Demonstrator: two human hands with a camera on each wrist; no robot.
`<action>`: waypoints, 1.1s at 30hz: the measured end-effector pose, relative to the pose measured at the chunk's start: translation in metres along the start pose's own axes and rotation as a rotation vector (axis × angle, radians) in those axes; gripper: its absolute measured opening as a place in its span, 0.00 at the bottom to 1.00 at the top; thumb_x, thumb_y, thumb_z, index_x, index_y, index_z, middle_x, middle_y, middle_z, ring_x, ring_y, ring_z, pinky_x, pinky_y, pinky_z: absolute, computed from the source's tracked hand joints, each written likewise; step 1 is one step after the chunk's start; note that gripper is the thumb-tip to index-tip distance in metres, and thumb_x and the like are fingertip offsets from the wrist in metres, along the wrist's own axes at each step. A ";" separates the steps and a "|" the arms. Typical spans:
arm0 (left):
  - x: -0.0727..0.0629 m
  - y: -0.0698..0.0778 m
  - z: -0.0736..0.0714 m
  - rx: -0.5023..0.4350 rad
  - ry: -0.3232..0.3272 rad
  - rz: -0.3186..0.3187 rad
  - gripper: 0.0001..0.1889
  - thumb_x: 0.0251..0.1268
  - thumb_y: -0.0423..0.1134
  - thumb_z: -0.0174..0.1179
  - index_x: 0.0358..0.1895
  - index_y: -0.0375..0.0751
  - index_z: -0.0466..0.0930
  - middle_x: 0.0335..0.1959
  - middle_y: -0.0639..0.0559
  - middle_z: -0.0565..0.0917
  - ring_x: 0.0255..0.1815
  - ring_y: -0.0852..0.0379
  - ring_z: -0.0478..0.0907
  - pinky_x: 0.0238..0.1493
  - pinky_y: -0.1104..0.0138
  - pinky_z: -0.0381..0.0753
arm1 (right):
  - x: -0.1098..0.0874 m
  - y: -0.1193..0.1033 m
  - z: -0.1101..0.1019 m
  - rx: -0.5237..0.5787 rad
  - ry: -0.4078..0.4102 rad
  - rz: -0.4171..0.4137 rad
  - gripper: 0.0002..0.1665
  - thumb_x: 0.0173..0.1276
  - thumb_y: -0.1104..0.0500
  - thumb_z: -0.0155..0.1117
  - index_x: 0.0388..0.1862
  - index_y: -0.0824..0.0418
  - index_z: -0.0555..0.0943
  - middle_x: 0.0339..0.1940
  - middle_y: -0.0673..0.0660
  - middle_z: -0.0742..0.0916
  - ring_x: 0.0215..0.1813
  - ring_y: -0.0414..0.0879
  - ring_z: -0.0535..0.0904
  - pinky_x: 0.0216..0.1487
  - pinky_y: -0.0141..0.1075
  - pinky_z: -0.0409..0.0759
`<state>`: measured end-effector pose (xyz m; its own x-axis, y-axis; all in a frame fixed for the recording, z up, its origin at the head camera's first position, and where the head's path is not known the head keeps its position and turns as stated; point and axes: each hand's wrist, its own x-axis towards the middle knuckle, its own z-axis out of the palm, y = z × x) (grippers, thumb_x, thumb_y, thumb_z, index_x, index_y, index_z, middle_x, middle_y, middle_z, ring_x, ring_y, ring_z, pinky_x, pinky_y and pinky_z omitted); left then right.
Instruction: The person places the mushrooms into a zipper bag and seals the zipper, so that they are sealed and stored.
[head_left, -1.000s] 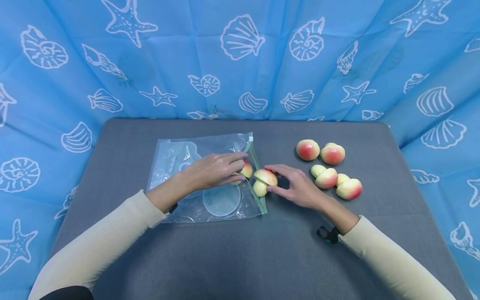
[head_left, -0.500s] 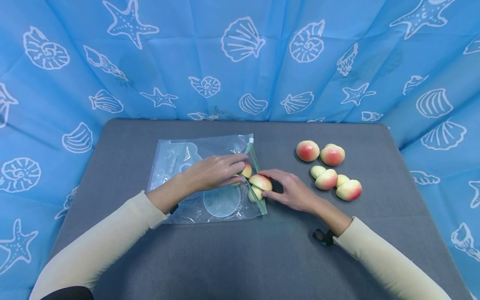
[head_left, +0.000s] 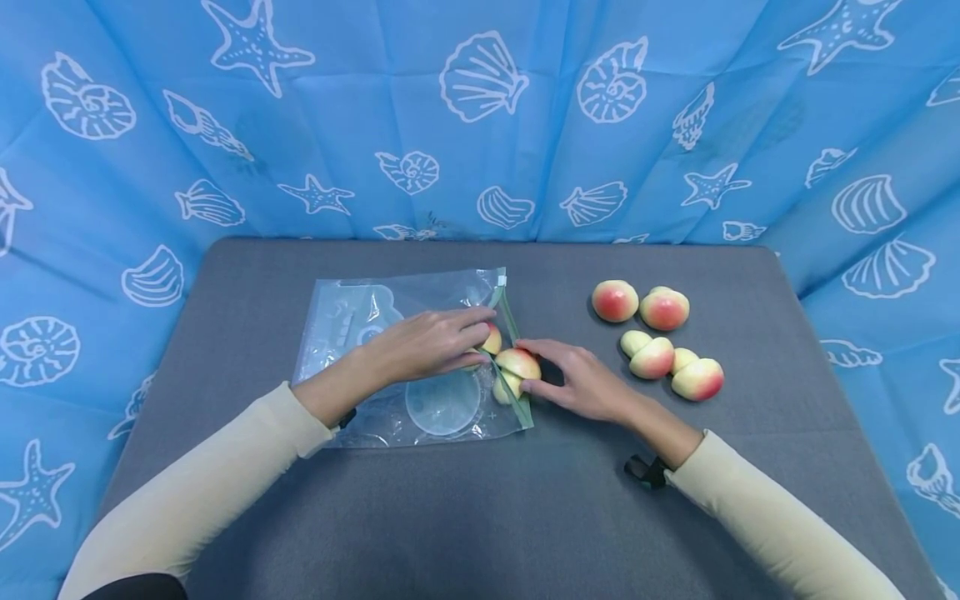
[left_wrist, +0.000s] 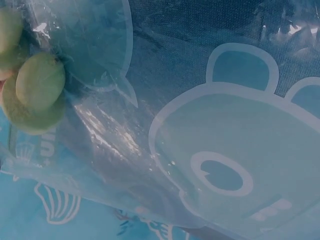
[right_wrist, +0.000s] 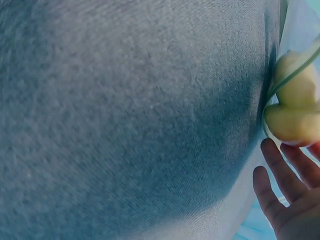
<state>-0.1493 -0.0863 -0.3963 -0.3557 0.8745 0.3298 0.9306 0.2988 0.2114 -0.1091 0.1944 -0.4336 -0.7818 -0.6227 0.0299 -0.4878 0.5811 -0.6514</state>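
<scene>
A clear zip bag (head_left: 375, 425) with a green zip edge lies flat, its mouth facing right. My left hand (head_left: 427, 342) reaches over it and grips the upper layer at the mouth. Inside, partly hidden by that hand, a mushroom (head_left: 491, 339) with a red and yellow cap shows; the left wrist view has pale mushrooms (left_wrist: 40, 82) through the plastic. My right hand (head_left: 581, 379) holds another mushroom (head_left: 519, 365) between thumb and fingers, partly inside the mouth. In the right wrist view the green strip crosses this mushroom's pale stem (right_wrist: 295, 92), with fingertips under the cap.
Two mushrooms (head_left: 615, 301) stand at the back right of the grey table (head_left: 480, 517), and two more (head_left: 698, 379) lie in front of them. A blue curtain (head_left: 420, 100) with white shells hangs behind and beside the table.
My right hand has moved left, carrying the mushroom from just outside the bag's mouth to partly inside it. Over the last half second it has barely moved. The left hand has stayed put.
</scene>
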 end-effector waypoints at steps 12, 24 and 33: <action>-0.001 0.000 0.000 0.013 -0.001 0.007 0.10 0.73 0.43 0.60 0.41 0.40 0.74 0.58 0.37 0.79 0.43 0.50 0.83 0.35 0.65 0.82 | -0.003 0.007 -0.001 0.113 0.027 -0.043 0.28 0.71 0.58 0.65 0.67 0.62 0.74 0.61 0.55 0.82 0.54 0.48 0.82 0.58 0.50 0.78; -0.001 0.000 0.000 0.026 0.010 0.020 0.11 0.73 0.43 0.59 0.37 0.41 0.69 0.59 0.37 0.78 0.39 0.53 0.81 0.28 0.68 0.76 | 0.003 0.002 0.005 0.167 0.051 -0.075 0.25 0.69 0.63 0.66 0.64 0.65 0.76 0.54 0.58 0.85 0.47 0.46 0.84 0.51 0.47 0.82; 0.000 0.001 0.001 0.027 0.023 0.020 0.12 0.72 0.43 0.61 0.36 0.42 0.70 0.59 0.38 0.79 0.39 0.53 0.82 0.28 0.68 0.76 | 0.011 0.001 0.008 0.178 0.026 -0.079 0.24 0.71 0.63 0.65 0.64 0.64 0.77 0.53 0.57 0.86 0.48 0.45 0.84 0.51 0.45 0.82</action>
<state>-0.1485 -0.0859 -0.3967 -0.3386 0.8716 0.3546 0.9394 0.2917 0.1801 -0.1149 0.1837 -0.4398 -0.7550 -0.6474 0.1042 -0.4732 0.4279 -0.7701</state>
